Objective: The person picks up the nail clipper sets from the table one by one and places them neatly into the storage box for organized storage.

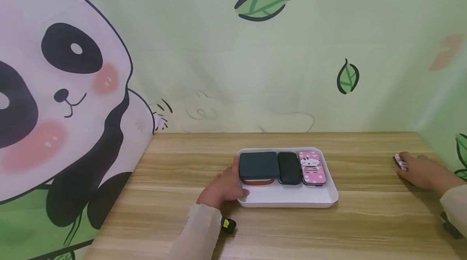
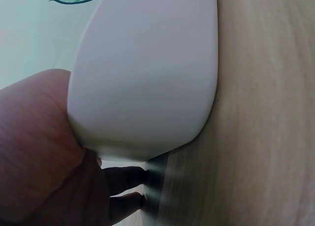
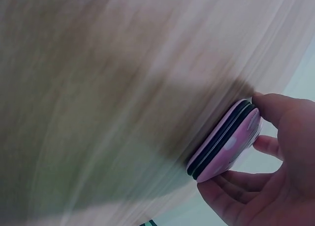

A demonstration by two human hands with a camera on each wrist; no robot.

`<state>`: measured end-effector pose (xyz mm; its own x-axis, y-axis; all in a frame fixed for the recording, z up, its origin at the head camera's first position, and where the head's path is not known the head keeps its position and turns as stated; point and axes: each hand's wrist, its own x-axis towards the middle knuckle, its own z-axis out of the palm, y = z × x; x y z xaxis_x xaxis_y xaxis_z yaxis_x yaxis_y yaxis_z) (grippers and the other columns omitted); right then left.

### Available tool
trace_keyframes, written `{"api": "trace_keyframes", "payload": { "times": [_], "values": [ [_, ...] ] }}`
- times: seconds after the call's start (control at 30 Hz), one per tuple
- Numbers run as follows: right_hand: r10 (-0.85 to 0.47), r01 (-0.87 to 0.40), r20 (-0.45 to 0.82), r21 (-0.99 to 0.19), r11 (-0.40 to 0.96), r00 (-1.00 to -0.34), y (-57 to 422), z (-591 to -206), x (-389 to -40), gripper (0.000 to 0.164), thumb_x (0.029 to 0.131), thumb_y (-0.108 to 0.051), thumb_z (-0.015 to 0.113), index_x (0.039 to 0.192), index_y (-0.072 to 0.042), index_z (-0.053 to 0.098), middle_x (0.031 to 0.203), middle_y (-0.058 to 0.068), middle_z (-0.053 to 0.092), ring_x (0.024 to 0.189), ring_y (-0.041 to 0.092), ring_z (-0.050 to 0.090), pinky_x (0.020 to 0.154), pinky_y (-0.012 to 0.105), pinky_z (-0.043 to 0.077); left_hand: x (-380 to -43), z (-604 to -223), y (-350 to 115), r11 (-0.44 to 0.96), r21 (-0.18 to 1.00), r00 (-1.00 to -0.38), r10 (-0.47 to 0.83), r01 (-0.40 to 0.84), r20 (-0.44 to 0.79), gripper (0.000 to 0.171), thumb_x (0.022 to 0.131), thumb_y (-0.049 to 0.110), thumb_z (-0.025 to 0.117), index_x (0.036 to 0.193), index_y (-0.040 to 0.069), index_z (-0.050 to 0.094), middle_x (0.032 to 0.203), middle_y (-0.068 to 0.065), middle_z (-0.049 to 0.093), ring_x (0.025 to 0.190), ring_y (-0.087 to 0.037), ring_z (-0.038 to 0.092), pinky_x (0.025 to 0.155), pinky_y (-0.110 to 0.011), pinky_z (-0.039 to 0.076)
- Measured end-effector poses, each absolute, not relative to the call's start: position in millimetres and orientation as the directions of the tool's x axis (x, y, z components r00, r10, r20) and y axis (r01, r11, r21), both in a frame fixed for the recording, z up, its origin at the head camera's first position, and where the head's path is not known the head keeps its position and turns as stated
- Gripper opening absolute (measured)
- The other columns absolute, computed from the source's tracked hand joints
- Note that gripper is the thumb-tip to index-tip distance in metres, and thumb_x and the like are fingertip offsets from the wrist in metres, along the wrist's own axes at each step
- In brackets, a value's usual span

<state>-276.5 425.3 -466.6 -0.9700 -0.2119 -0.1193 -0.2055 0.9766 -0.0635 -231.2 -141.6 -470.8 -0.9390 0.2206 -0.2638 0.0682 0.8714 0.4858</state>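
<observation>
At the left end of the white tray (image 1: 288, 198), my left hand (image 1: 226, 185) grips the rim, its thumb over the front left corner. The left wrist view shows the tray's outer wall (image 2: 147, 78) close up. In the tray lie a dark teal case (image 1: 259, 165), a black case (image 1: 290, 168) and a pink case (image 1: 311, 167) with a cartoon animal and white dots. A reddish-brown item (image 1: 258, 182) shows partly from under the teal one. Far right, my right hand (image 1: 421, 173) holds a small pink zip case (image 3: 231, 145) by its edges, close over the table.
The wood-grain table (image 1: 365, 223) ends at a green backdrop cloth (image 1: 204, 57) with leaves and a large panda (image 1: 84, 102). A black strap piece (image 1: 228, 225) with a yellow mark sits at my left wrist.
</observation>
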Motion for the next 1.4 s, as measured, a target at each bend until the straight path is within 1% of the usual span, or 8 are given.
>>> {"api": "trace_keyframes", "payload": {
  "times": [0.2,0.33,0.53,0.73,0.83,0.97,1.17,1.4],
  "values": [
    [-0.221,-0.215,-0.112,-0.062,0.975,-0.969,424.5,-463.7,-275.9,0.060,0.092,-0.024,0.064,0.126,0.021,0.044,0.098,0.042,0.060,0.093,0.059,0.059,0.075,0.062,0.050,-230.8,-470.0,-141.2,0.874,0.482,-0.939,0.217,0.065,-0.267,0.114,0.083,0.034,0.078,0.161,0.009,-0.001,0.163,-0.015,0.029,0.153,-0.030,0.023,0.123,-0.054,0.016],
    [-0.232,-0.226,-0.115,-0.060,0.972,-0.966,418.1,-460.5,-274.4,0.063,0.091,-0.026,0.067,0.127,0.020,0.045,0.101,0.044,0.058,0.095,0.059,0.059,0.076,0.061,0.050,-229.8,-468.2,-140.6,0.872,0.485,-0.939,0.217,0.064,-0.266,0.114,0.083,0.033,0.078,0.161,0.008,-0.001,0.163,-0.015,0.029,0.153,-0.030,0.023,0.123,-0.054,0.016],
    [-0.305,-0.299,-0.085,-0.074,0.951,-0.949,406.6,-455.7,-273.6,0.063,0.089,-0.026,0.071,0.130,0.015,0.047,0.109,0.045,0.055,0.096,0.057,0.060,0.077,0.061,0.050,-230.0,-468.8,-141.1,0.873,0.483,-0.939,0.218,0.066,-0.267,0.114,0.083,0.034,0.078,0.161,0.009,-0.001,0.163,-0.015,0.030,0.153,-0.030,0.023,0.123,-0.053,0.016],
    [-0.398,-0.395,-0.008,-0.098,0.913,-0.917,385.4,-449.4,-275.0,0.062,0.081,-0.022,0.079,0.130,0.008,0.055,0.110,0.038,0.059,0.097,0.052,0.062,0.081,0.062,0.050,-229.5,-467.6,-142.0,0.868,0.493,-0.939,0.216,0.060,-0.266,0.113,0.083,0.034,0.078,0.162,0.009,0.000,0.163,-0.014,0.029,0.153,-0.030,0.023,0.123,-0.053,0.016],
    [-0.431,-0.431,0.027,-0.107,0.896,-0.902,373.7,-446.2,-275.4,0.062,0.080,-0.022,0.081,0.129,0.006,0.057,0.111,0.036,0.061,0.097,0.051,0.063,0.082,0.062,0.050,-229.2,-467.3,-142.2,0.869,0.492,-0.940,0.217,0.063,-0.264,0.113,0.083,0.034,0.078,0.162,0.009,0.000,0.163,-0.014,0.030,0.153,-0.030,0.023,0.123,-0.053,0.017],
    [-0.445,-0.446,0.039,-0.140,0.884,-0.895,359.2,-441.1,-275.9,0.063,0.082,-0.024,0.081,0.131,0.005,0.056,0.118,0.038,0.058,0.105,0.055,0.059,0.087,0.066,0.047,-229.0,-467.0,-142.0,0.870,0.488,-0.939,0.224,0.072,-0.262,0.112,0.084,0.034,0.077,0.161,0.009,0.000,0.163,-0.014,0.029,0.152,-0.030,0.024,0.122,-0.053,0.017],
    [-0.440,-0.436,0.030,-0.207,0.876,-0.898,334.2,-432.5,-278.1,0.059,0.086,-0.022,0.078,0.136,0.002,0.055,0.128,0.035,0.056,0.116,0.054,0.055,0.096,0.067,0.043,-229.6,-466.5,-142.0,0.867,0.492,-0.938,0.227,0.073,-0.261,0.113,0.084,0.034,0.078,0.161,0.009,0.000,0.164,-0.013,0.028,0.153,-0.030,0.023,0.122,-0.055,0.016],
    [-0.476,-0.471,0.022,-0.188,0.862,-0.879,300.9,-420.6,-275.1,0.059,0.086,-0.021,0.079,0.138,-0.004,0.056,0.136,0.032,0.054,0.122,0.053,0.052,0.099,0.068,0.042,-229.4,-465.6,-142.4,0.864,0.499,-0.936,0.232,0.073,-0.265,0.113,0.083,0.033,0.078,0.161,0.009,0.000,0.163,-0.014,0.029,0.152,-0.031,0.024,0.122,-0.055,0.016]
  ]
}}
